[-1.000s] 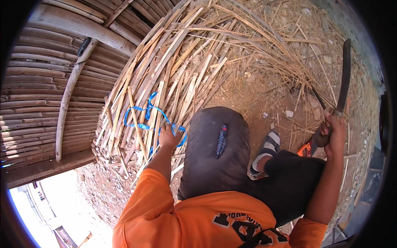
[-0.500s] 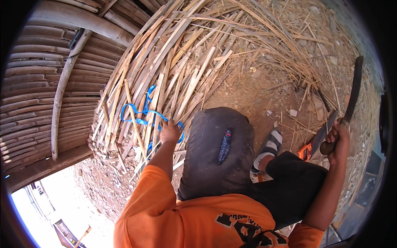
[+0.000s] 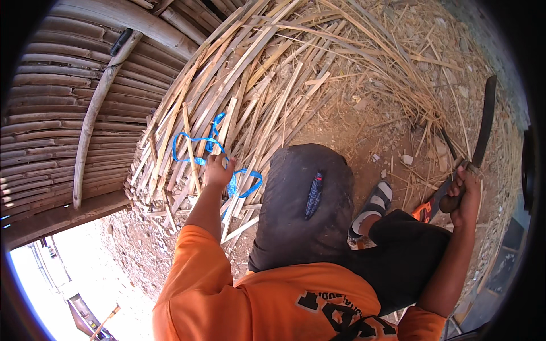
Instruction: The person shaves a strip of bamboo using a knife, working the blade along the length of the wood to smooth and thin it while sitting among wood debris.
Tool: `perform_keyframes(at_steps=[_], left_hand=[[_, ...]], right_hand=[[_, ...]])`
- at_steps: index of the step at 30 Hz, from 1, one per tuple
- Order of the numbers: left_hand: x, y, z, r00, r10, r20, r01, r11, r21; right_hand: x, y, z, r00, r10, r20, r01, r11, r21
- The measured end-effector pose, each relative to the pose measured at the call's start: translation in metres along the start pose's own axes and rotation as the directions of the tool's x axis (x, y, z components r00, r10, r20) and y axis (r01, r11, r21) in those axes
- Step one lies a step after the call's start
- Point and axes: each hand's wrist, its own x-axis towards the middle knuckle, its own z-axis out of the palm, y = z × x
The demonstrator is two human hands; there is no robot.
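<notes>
My left hand (image 3: 218, 172) reaches into a heap of split bamboo strips (image 3: 259, 122), thumb apart from the fingers. It touches the strips beside a looped, bright blue plastic strap (image 3: 196, 139); whether the fingertips pinch anything is hard to see. Another loop of that strap lies just right of the hand. On the far right my right hand (image 3: 467, 196) is closed round the wooden handle of a machete (image 3: 486, 122). The dark blade points upward, away from me.
A handsaw with an orange handle (image 3: 422, 212) lies below my right hand. My black-clad knee (image 3: 304, 227) carries a dark blue elongated patch (image 3: 314, 195). A bamboo-slat wall (image 3: 51, 119) borders the left. My sandalled foot (image 3: 375, 206) stands on dirt littered with shavings.
My left hand has shifted left and slightly farther away, leaving the right-hand strap loop beside it. The machete stays in my right hand almost unmoved. The view has tilted slightly.
</notes>
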Motion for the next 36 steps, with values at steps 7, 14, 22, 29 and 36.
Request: perform_keyframes(at_steps=[7,14,22,29,36], left_hand=[[-0.012,-0.005,0.016,0.934,-0.317,0.167,0.299,0.946,0.121],[-0.032,0.019,0.037,0.944,-0.085,0.320,0.044,0.990,0.134],[-0.033,0.013,0.039,0.982,-0.085,0.171,0.078,0.996,0.045],[-0.022,-0.004,0.027,0.999,-0.043,-0.007,0.042,0.992,-0.116],[-0.018,0.033,-0.029,0.966,0.095,-0.241,-0.163,0.946,-0.281]], right_hand=[[0.005,0.003,-0.005,0.999,0.028,-0.024,-0.027,0.998,0.062],[0.004,-0.001,0.012,0.998,0.047,-0.032,-0.046,0.998,0.036],[0.001,-0.001,0.016,0.999,0.038,-0.032,-0.037,0.999,0.022],[0.003,0.000,0.013,0.999,0.039,-0.037,-0.038,0.998,0.042],[0.002,0.000,0.014,0.999,0.045,-0.007,-0.044,0.999,0.030]])
